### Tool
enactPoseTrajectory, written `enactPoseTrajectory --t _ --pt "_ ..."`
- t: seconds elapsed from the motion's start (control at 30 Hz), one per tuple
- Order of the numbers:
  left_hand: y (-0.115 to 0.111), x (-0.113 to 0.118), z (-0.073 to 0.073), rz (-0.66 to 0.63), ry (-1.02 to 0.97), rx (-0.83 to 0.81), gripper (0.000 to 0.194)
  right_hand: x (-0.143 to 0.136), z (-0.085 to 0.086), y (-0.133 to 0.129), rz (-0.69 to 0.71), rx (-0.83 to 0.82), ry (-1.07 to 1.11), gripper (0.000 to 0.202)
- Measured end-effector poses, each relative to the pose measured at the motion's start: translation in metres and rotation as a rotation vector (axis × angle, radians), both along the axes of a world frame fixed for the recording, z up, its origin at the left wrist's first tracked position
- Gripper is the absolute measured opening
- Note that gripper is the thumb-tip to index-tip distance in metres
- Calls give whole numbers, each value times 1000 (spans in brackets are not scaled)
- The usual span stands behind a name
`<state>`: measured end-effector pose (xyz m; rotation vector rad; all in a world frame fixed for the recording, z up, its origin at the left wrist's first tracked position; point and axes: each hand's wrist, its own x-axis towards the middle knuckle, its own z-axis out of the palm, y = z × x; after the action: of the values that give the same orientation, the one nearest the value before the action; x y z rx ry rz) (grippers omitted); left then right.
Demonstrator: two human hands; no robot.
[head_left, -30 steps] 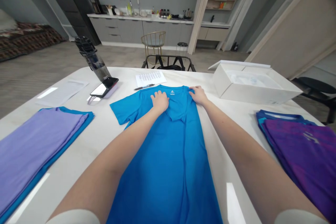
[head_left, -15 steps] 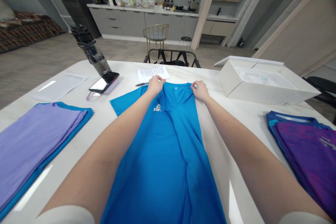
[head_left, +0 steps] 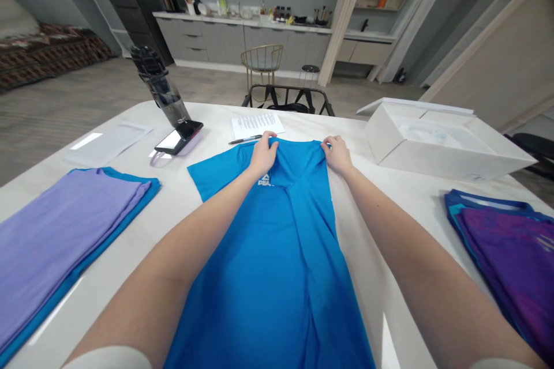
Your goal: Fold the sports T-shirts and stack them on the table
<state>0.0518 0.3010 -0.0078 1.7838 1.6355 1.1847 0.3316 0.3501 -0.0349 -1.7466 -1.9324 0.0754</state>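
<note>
A blue T-shirt [head_left: 259,265] lies front up on the white table, its right side folded inward over the front. Fingers of my left hand [head_left: 264,155] are closed on the shirt at the left of the collar, partly covering the white chest logo. On the other side of the neckline, my right hand [head_left: 337,153] pinches the folded shoulder edge between thumb and fingers. The left sleeve spreads flat on the table, and the shirt's hem runs out of view at the bottom.
Folded purple and blue shirts [head_left: 69,213] lie on the left, more folded shirts [head_left: 506,248] on the right. An open white box [head_left: 445,155] stands at the back right. Beyond the shirt are a printed sheet [head_left: 257,123], a pen [head_left: 244,139], a phone [head_left: 179,137] and a dark-topped bottle [head_left: 162,89].
The view has shifted slightly, so everything sits a little further right and lower. My left hand has turned a little over the collar; both hands stay on the shirt.
</note>
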Motion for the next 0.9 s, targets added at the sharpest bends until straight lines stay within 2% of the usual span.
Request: enactPoseTrajectory --t 0.13,0.27,0.37,0.47,0.53,0.7,0.8,0.9 --pt "8 16 2 19 -91 95 16 8 -2 8 -144 -16 57 24" --pt "24 21 -8 110 -55 -94 18 6 -5 10 -164 -90 -28 22" --pt "21 21 -15 104 31 -173 26 2 -5 7 -148 -80 -83 25" --pt "-2 21 -16 10 174 -49 45 -2 0 -3 -133 -11 -86 30" --pt "-24 22 -14 -86 283 40 50 -7 4 -15 -87 21 -86 34" --pt "-78 21 -8 -373 505 87 31 -30 15 -66 178 -29 -70 31" --pt "-107 21 -6 -358 532 35 23 -39 22 -105 262 -87 -44 27" --pt "-137 25 -2 -249 464 -105 21 -40 28 -142 229 -195 -13 28"
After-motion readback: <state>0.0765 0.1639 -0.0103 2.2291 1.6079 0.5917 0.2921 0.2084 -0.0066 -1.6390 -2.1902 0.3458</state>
